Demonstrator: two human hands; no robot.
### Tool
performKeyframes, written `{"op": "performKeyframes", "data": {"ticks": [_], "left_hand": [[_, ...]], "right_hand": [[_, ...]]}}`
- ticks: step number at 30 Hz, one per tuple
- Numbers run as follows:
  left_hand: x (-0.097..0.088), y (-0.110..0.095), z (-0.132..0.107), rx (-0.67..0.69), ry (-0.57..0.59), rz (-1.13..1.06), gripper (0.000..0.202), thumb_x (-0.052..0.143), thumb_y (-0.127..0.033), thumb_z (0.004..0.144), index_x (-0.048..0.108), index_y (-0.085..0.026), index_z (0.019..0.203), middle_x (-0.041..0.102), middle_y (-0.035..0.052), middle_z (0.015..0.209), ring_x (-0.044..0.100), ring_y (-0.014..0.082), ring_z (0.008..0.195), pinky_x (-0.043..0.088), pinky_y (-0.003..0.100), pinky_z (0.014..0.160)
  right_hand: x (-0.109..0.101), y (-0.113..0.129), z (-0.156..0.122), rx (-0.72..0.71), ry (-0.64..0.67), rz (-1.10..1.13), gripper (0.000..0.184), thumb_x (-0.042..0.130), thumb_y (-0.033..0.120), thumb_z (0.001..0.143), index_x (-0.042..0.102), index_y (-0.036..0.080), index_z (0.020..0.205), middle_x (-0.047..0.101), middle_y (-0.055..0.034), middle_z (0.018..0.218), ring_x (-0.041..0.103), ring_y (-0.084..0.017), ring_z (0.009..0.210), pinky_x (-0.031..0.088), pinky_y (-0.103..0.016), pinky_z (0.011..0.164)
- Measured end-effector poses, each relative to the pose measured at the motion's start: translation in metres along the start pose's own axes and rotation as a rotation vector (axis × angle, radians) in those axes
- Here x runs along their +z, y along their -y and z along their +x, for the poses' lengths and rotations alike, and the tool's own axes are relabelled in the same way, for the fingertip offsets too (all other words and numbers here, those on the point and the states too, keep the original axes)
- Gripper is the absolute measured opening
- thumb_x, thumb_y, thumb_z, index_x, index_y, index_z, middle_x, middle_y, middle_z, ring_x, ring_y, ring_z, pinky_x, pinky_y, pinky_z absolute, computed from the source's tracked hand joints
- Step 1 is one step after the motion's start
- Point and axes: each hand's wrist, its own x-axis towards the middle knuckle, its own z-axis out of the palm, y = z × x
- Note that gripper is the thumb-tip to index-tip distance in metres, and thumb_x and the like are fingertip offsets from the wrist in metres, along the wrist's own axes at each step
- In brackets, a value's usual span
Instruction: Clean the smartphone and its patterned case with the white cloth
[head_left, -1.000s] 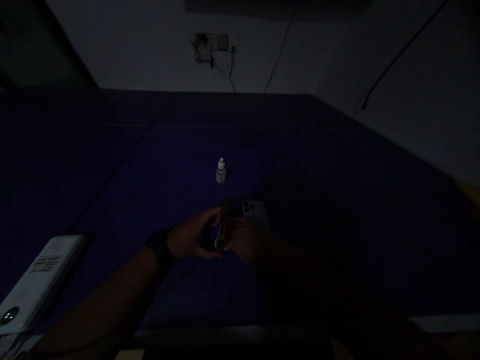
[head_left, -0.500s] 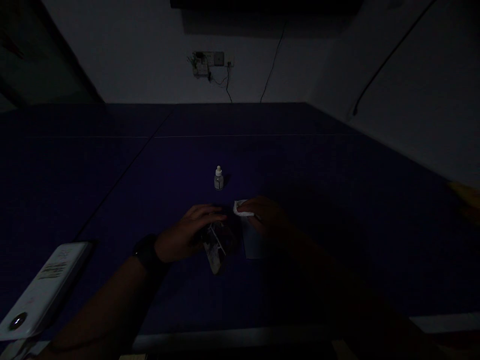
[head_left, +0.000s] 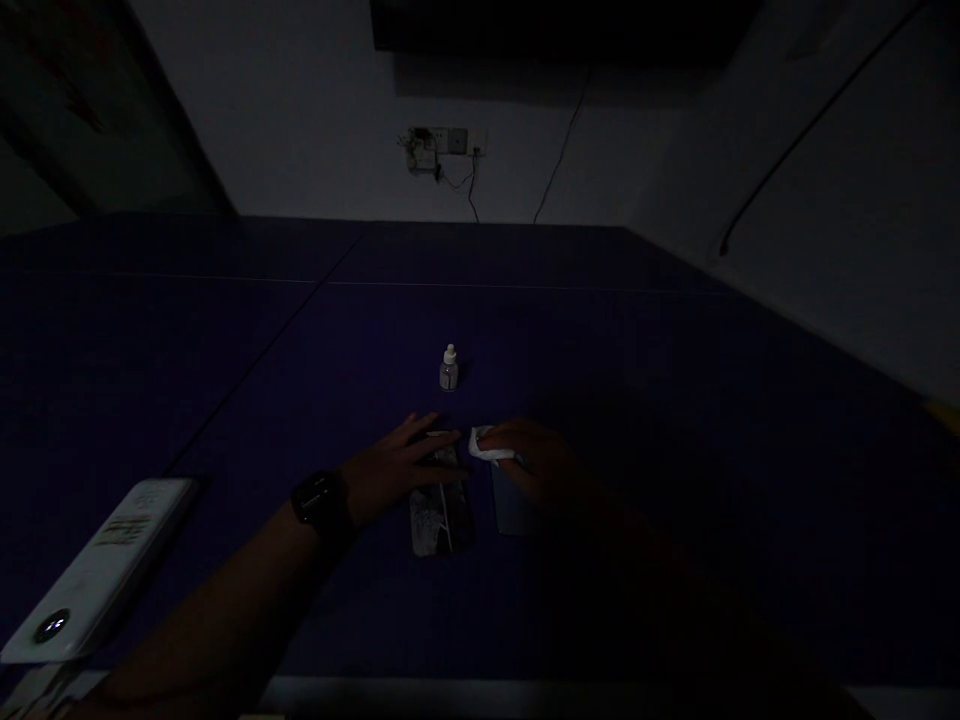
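Observation:
The room is very dark. My left hand point(head_left: 394, 466), with a dark watch on its wrist, lies flat with fingers stretched over the top end of a dark patterned phone case point(head_left: 439, 510) on the blue table point(head_left: 675, 400). My right hand point(head_left: 534, 460) is closed on a small white cloth point(head_left: 484, 445) and rests on a pale phone point(head_left: 512, 505) lying just right of the case. A small white dropper bottle point(head_left: 448, 368) stands upright a little behind both hands.
A white power bank point(head_left: 105, 568) with a small lit indicator lies at the table's near left edge. A wall socket point(head_left: 442, 145) with cables sits on the back wall. The table's front edge runs along the bottom.
The case was held upright on edge between both hands; it now lies flat under my left hand. My right hand moved onto the pale phone with the white cloth.

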Motion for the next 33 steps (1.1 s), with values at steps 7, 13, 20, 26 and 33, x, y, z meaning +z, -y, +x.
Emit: {"op": "performKeyframes", "data": {"ticks": [7, 13, 20, 26, 33], "left_hand": [[-0.010, -0.005, -0.009, -0.221, -0.046, -0.062, 0.083, 0.059, -0.012, 0.087, 0.021, -0.031, 0.159, 0.036, 0.0143, 0.158, 0.023, 0.0390, 0.150, 0.037, 0.061, 0.112], [-0.003, -0.015, -0.028, -0.251, -0.017, -0.187, 0.146, 0.078, -0.076, 0.054, -0.004, -0.019, 0.160, 0.019, 0.0279, 0.162, 0.017, 0.0520, 0.147, 0.027, 0.071, 0.112], [0.024, -0.014, -0.032, -0.312, -0.147, -0.041, 0.152, 0.068, -0.089, 0.047, 0.005, -0.006, 0.158, 0.030, 0.0341, 0.156, 0.021, 0.0537, 0.146, 0.008, 0.076, 0.114], [0.019, -0.011, -0.027, -0.312, -0.091, -0.069, 0.152, 0.067, -0.090, 0.044, 0.012, -0.004, 0.157, 0.028, 0.0331, 0.157, 0.023, 0.0505, 0.146, 0.008, 0.073, 0.116], [0.017, -0.008, -0.026, -0.330, -0.094, -0.134, 0.143, 0.072, -0.086, 0.044, 0.023, -0.009, 0.155, 0.034, 0.0291, 0.156, 0.026, 0.0493, 0.146, 0.007, 0.072, 0.117]], "right_hand": [[-0.009, 0.003, 0.000, 0.019, 0.095, -0.030, 0.032, 0.051, 0.008, 0.087, 0.070, 0.022, 0.108, 0.076, -0.0070, 0.105, 0.071, -0.019, 0.100, 0.058, -0.036, 0.089], [-0.037, 0.017, 0.005, 0.017, 0.194, -0.097, 0.032, 0.051, 0.009, 0.089, 0.069, 0.021, 0.111, 0.074, -0.0085, 0.114, 0.070, -0.020, 0.105, 0.057, -0.039, 0.092], [-0.033, 0.021, -0.004, 0.016, 0.165, -0.138, 0.032, 0.049, 0.009, 0.090, 0.067, 0.022, 0.114, 0.073, -0.0091, 0.115, 0.068, -0.021, 0.108, 0.055, -0.042, 0.096], [-0.017, 0.012, -0.005, 0.045, 0.097, -0.055, 0.031, 0.049, 0.011, 0.091, 0.068, 0.022, 0.113, 0.074, -0.0087, 0.108, 0.069, -0.021, 0.101, 0.058, -0.039, 0.088], [-0.010, 0.004, -0.013, 0.016, 0.168, -0.074, 0.029, 0.049, 0.017, 0.095, 0.066, 0.021, 0.118, 0.072, -0.0112, 0.115, 0.065, -0.024, 0.109, 0.053, -0.044, 0.094]]}}
